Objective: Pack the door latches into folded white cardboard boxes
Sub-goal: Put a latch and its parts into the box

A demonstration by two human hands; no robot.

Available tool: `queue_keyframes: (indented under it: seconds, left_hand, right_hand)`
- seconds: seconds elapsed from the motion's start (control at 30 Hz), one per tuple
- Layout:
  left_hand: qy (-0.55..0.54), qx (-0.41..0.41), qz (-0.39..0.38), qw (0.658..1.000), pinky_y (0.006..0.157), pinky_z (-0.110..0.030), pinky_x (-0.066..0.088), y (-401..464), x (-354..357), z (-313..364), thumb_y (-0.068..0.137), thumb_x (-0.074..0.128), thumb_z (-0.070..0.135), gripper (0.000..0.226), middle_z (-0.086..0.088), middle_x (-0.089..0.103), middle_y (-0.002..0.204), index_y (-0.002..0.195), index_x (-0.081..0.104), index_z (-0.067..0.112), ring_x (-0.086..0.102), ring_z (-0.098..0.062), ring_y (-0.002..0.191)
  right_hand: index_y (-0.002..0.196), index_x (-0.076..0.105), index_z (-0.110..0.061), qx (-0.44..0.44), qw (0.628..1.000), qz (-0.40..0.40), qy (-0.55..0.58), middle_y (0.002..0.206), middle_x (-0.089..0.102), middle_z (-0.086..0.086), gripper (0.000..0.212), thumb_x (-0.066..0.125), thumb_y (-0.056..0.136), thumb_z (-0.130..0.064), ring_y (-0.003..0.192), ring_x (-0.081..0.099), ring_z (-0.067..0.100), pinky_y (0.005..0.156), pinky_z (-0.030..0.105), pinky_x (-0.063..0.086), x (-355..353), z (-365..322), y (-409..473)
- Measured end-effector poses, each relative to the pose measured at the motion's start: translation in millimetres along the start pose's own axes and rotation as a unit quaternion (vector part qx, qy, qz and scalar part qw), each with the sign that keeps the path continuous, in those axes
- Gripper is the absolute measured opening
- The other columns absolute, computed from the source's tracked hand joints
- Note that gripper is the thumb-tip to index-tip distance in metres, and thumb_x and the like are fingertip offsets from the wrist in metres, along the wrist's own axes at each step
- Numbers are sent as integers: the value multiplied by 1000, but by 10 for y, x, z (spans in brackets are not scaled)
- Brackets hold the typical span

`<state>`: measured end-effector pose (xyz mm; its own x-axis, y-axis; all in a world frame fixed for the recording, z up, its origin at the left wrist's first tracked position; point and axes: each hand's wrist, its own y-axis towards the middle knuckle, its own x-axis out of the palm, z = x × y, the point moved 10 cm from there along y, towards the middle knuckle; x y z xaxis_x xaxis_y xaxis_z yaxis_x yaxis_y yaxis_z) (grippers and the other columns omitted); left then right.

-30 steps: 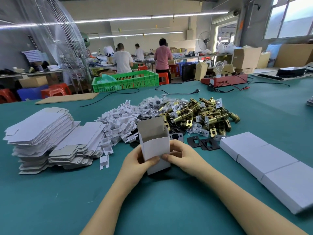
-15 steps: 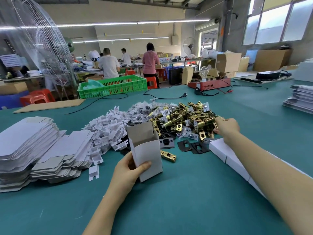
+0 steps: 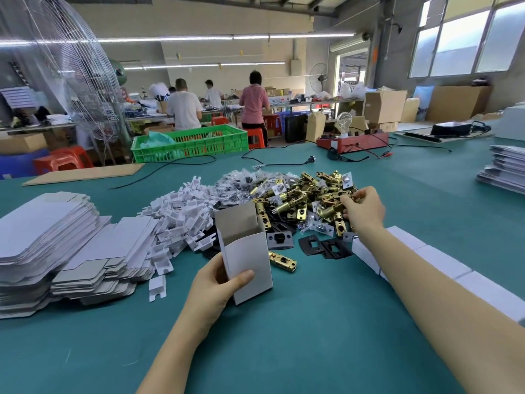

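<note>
I am picking a latch for the box (image 3: 246, 255) I am holding open-topped in my left hand (image 3: 216, 282). My left fingers (image 3: 243, 276) are clamped on its lower front, thumb across the face, the rest hidden behind; its base seems to be resting on the table (image 3: 284, 351).

My right hand (image 3: 363, 207) is reaching into the pile (image 3: 306, 199) of brass latches, which is lying just behind and to the right of the box. My right fingers (image 3: 347, 199) are curling together in the pile, apparently pinching something there, though I cannot tell which latch.

1 loose latch (image 3: 282, 260) is lying just right of the box, touching none of my fingers.

Next, I judge, I am needing to lift 1 latch free of the tangle, carry it left to the box mouth and drop it in end first.
</note>
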<state>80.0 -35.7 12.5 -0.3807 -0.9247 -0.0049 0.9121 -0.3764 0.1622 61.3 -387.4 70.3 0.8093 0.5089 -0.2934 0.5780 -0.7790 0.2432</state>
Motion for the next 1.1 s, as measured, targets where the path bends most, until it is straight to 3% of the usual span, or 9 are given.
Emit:
queue_keyframes:
  seconds: [0.1, 0.17, 0.3, 0.37, 0.43, 0.53, 0.67, 0.93, 1.1]
  left_hand:
    - [15, 3, 11, 1000, 72, -17, 55, 4, -11, 2, 66, 79, 26, 49, 11, 75, 106, 113, 66, 31, 70, -7, 96]
    - [17, 6, 14, 1000, 71, -15, 54, 2, -9, 5, 66, 79, 26, 48, 11, 75, 105, 111, 66, 32, 70, -6, 95]
    - [15, 4, 15, 1000, 71, -16, 54, -7, -11, 19, 67, 80, 24, 46, 10, 75, 104, 110, 67, 31, 71, -8, 95]
    - [16, 7, 17, 1000, 72, -17, 55, -17, -3, 36, 70, 83, 19, 44, 8, 75, 104, 110, 68, 32, 71, -10, 96]
    - [33, 12, 24, 999, 74, -20, 56, -35, 16, 44, 74, 83, 14, 41, 8, 75, 103, 106, 70, 35, 70, -11, 97]
    - [91, 30, 44, 994, 74, -21, 56, -71, 25, 92, 76, 83, 13, 39, 12, 75, 97, 96, 71, 44, 69, -8, 92]
    - [144, 41, 66, 986, 78, -32, 55, -91, 5, 120, 76, 83, 16, 39, 13, 73, 91, 92, 67, 48, 67, -12, 87]
    - [134, 36, 53, 989, 73, -21, 55, -108, 35, 149, 76, 83, 16, 41, 16, 74, 92, 95, 67, 49, 68, -7, 87]
    - [135, 42, 50, 989, 74, -19, 54, -120, 57, 165, 76, 83, 15, 43, 17, 74, 92, 95, 67, 50, 68, -6, 87]
  right_hand:
    - [92, 47, -16, -40, 998, 33, 40, 90, 64, 12, 18, 63, 90, -23, 68, 60, 18, 60, 30, 46, -62, -67, -194]
    - [89, 47, -16, 23, 984, 38, 175, 89, 63, 12, 18, 64, 90, -19, 59, 60, 13, 59, 27, 51, -78, 9, -245]
    - [92, 56, -2, 257, 834, -88, 479, 89, 56, 13, 7, 61, 92, -6, 62, 57, 13, 48, 17, 51, 209, -28, -388]
    - [98, 59, 0, 302, 783, -179, 514, 90, 57, 14, 14, 62, 89, -10, 64, 56, 13, 46, 15, 50, 338, -225, -539]
    - [100, 59, 1, 307, 761, -260, 508, 83, 61, 14, 23, 66, 82, -12, 58, 56, 11, 44, 13, 47, 434, -447, -724]
    - [96, 57, -1, 251, 782, -354, 448, 72, 64, 12, 29, 69, 75, -16, 52, 56, 10, 42, 13, 46, 494, -777, -950]
    - [86, 54, -4, 90, 860, -402, 302, 63, 66, 6, 22, 71, 78, -15, 50, 60, 11, 42, 15, 47, 479, -1163, -1112]
    - [93, 52, -5, -18, 930, -331, 155, 92, 68, 18, 27, 73, 84, -19, 56, 68, 16, 47, 19, 50, 436, -1242, -1104]
    - [93, 51, -6, -124, 946, -288, 79, 83, 69, 13, 29, 72, 86, -26, 58, 68, 16, 52, 23, 54, 369, -1399, -1154]
